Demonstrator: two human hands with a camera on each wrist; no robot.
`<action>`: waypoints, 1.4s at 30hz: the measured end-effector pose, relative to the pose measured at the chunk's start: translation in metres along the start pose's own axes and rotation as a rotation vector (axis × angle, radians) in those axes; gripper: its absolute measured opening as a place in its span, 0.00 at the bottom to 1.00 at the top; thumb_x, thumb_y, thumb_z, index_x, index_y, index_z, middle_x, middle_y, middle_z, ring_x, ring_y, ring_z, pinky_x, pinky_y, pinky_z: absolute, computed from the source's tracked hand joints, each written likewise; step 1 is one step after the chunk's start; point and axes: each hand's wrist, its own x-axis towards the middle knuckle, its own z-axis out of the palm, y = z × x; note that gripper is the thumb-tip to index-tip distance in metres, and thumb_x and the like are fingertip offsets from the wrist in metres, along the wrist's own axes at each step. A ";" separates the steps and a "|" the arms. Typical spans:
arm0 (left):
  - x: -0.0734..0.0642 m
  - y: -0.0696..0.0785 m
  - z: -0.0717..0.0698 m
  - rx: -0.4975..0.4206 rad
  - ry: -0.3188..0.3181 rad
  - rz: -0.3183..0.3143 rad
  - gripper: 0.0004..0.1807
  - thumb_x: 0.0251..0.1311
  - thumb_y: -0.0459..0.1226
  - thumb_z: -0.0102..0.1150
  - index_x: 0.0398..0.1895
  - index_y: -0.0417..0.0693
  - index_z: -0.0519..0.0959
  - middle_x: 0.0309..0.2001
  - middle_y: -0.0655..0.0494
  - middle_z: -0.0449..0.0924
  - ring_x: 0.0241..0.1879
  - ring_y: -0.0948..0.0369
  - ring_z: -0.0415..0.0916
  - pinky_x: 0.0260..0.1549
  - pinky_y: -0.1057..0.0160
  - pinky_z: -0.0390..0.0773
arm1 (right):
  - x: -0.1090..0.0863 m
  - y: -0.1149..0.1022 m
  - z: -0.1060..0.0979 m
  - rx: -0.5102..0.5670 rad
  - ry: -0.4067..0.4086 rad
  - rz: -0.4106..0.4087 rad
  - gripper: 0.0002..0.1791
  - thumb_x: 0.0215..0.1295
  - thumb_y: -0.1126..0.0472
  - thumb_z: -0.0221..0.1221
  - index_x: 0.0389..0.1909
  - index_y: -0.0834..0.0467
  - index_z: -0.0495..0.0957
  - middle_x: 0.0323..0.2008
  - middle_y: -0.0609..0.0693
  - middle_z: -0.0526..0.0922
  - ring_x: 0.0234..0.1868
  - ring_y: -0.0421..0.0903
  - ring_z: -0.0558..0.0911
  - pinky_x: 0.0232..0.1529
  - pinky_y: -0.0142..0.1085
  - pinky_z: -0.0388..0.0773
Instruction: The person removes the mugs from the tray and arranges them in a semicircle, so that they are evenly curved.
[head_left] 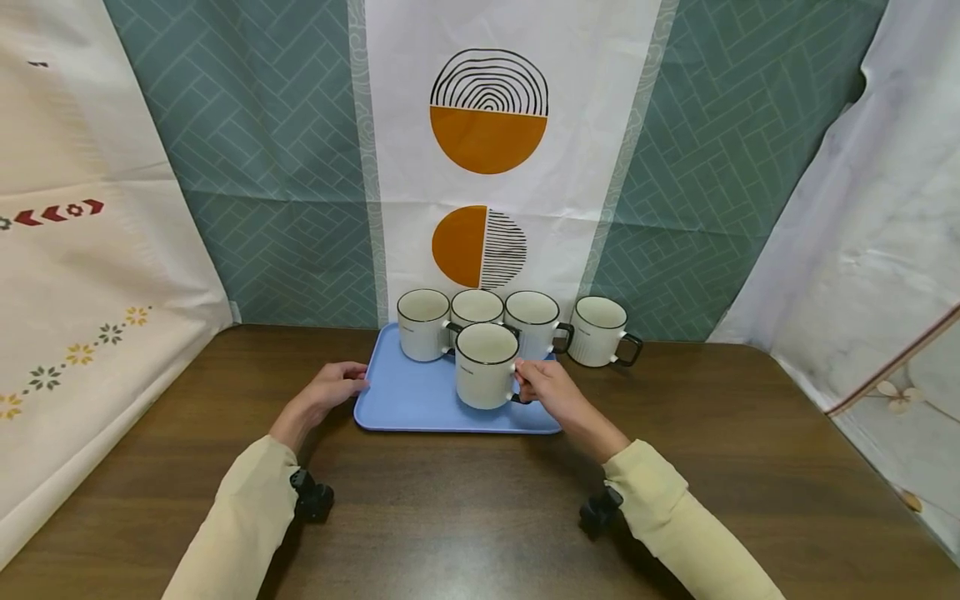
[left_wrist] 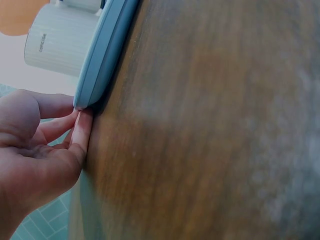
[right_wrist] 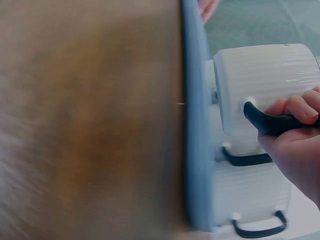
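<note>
Brown counter (head_left: 450, 525), foreground. Left hand (head_left: 336, 387) pinching the rim of a blue tray (head_left: 408, 407); right hand (head_left: 549, 388) curled round the handle (right_wrist: 265, 122) of a white mug (head_left: 486, 371) over the tray. Behind, four similar mugs (head_left: 423, 329); beyond, patterned cloth (head_left: 262, 167).

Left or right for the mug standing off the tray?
Right grip, likely, after releasing its white, black-handled mug: it's nearer the rightmost white, black-rimmed mug beside the blue rectangular tray. Left grip holds the tray's left edge.
</note>
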 end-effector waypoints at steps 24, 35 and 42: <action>0.001 0.000 0.000 0.005 0.007 0.014 0.23 0.68 0.28 0.47 0.62 0.19 0.61 0.56 0.29 0.67 0.54 0.42 0.68 0.58 0.46 0.68 | -0.023 -0.081 -0.101 0.088 0.343 -0.192 0.22 0.74 0.62 0.49 0.15 0.58 0.72 0.13 0.45 0.63 0.19 0.41 0.64 0.30 0.30 0.71; 0.001 0.000 0.000 0.003 0.000 -0.007 0.24 0.68 0.28 0.47 0.63 0.21 0.61 0.56 0.30 0.67 0.54 0.42 0.67 0.59 0.46 0.67 | -0.034 -0.066 -0.153 0.217 0.535 -0.215 0.24 0.72 0.65 0.50 0.12 0.57 0.75 0.11 0.44 0.69 0.15 0.38 0.68 0.26 0.27 0.73; 0.001 -0.001 0.000 0.005 0.000 -0.001 0.24 0.68 0.28 0.47 0.63 0.21 0.61 0.56 0.30 0.67 0.53 0.43 0.68 0.59 0.46 0.68 | -0.035 -0.051 -0.172 0.320 0.710 -0.160 0.24 0.73 0.65 0.49 0.12 0.59 0.73 0.12 0.45 0.69 0.12 0.37 0.65 0.23 0.27 0.74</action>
